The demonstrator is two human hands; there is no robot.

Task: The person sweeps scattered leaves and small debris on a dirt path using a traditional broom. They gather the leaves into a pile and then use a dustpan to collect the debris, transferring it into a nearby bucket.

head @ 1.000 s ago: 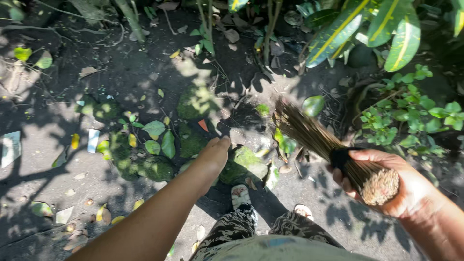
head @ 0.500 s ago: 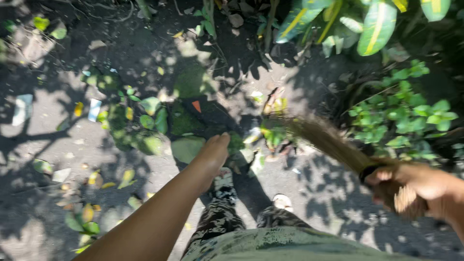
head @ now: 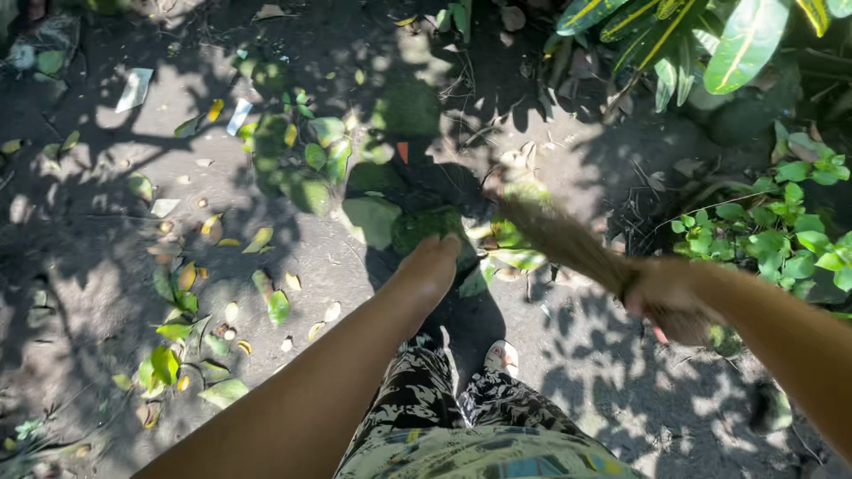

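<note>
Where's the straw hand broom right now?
In the head view, the bundled straw hand broom is right of centre, gripped by the right hand, its bristle tips over the green fallen leaves ahead of the left hand.

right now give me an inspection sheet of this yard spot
surface: bare packed dirt ground, dappled with sun and shade
job's things: stick broom, blurred, bristles at a heap of green leaves
clutter: scattered yellow and green leaves; pale scraps of litter
hands: right hand gripping the broom's handle end; left hand stretched out over the leaf heap, whether it holds anything cannot be told
cables: nothing seen
surroundings: broad-leaved plants and low green creepers on the right; patterned trousers and a shoe below
</note>
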